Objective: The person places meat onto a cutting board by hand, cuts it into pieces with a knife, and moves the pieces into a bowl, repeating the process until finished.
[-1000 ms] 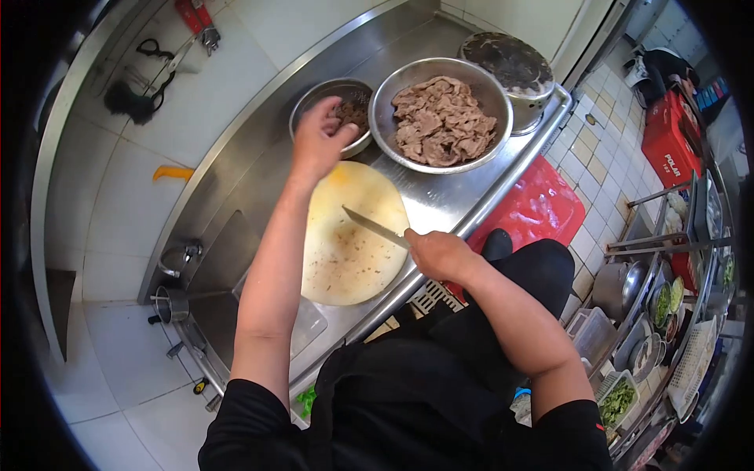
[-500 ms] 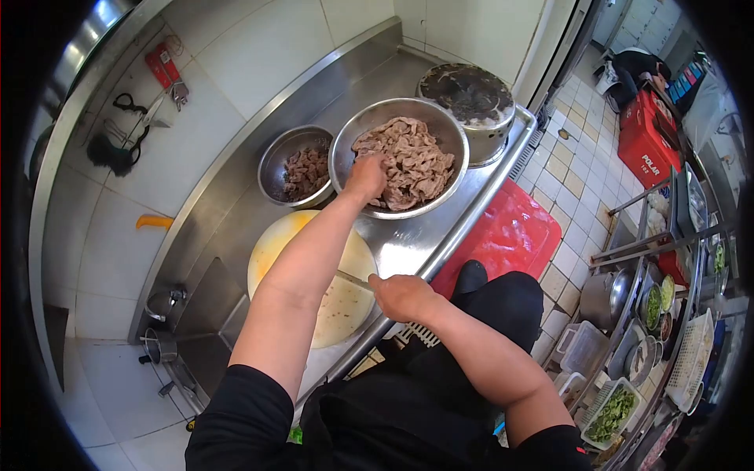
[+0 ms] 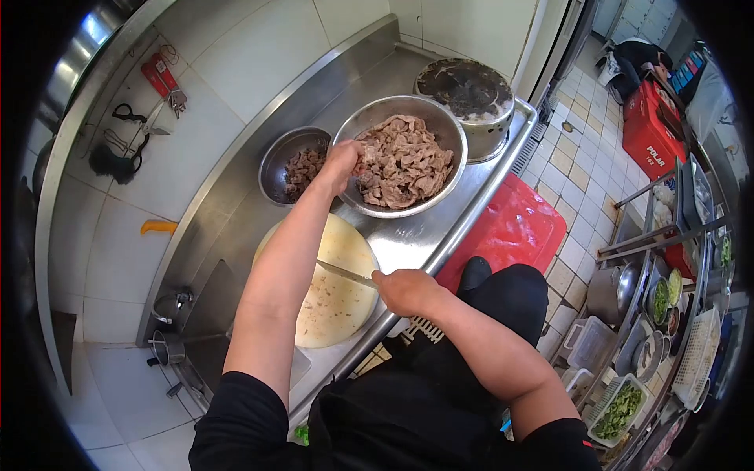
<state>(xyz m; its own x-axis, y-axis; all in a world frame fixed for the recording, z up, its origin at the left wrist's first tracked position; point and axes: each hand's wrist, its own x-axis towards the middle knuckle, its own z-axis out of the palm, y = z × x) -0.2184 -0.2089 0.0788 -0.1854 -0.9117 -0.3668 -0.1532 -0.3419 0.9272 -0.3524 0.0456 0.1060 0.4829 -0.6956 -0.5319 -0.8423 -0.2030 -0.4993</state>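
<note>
My left hand (image 3: 342,166) is at the left rim of a large steel bowl (image 3: 457,184), its fingers closed at the edge of a heap of sliced cooked meat (image 3: 408,161). Some of that meat seems to be in its grasp, though the fingertips are partly hidden. Low over the round cutting board (image 3: 338,314), my right hand (image 3: 407,292) grips a knife (image 3: 345,273) whose blade points left, its tip running behind my left forearm. Small meat scraps lie on the board. Beside the large bowl sits a smaller steel bowl (image 3: 272,165) with chopped meat (image 3: 305,169).
A round pot with a stained top (image 3: 467,94) stands behind the large bowl on the steel counter (image 3: 416,243). A red board (image 3: 518,235) is to its right, lower down. Shelves with vegetable trays (image 3: 620,412) line the right. A person (image 3: 635,63) bends near a red cooler (image 3: 652,133).
My left hand has moved left, from over the meat to the large bowl's left rim. My right hand stays on the knife, and more of the blade and board now shows.
</note>
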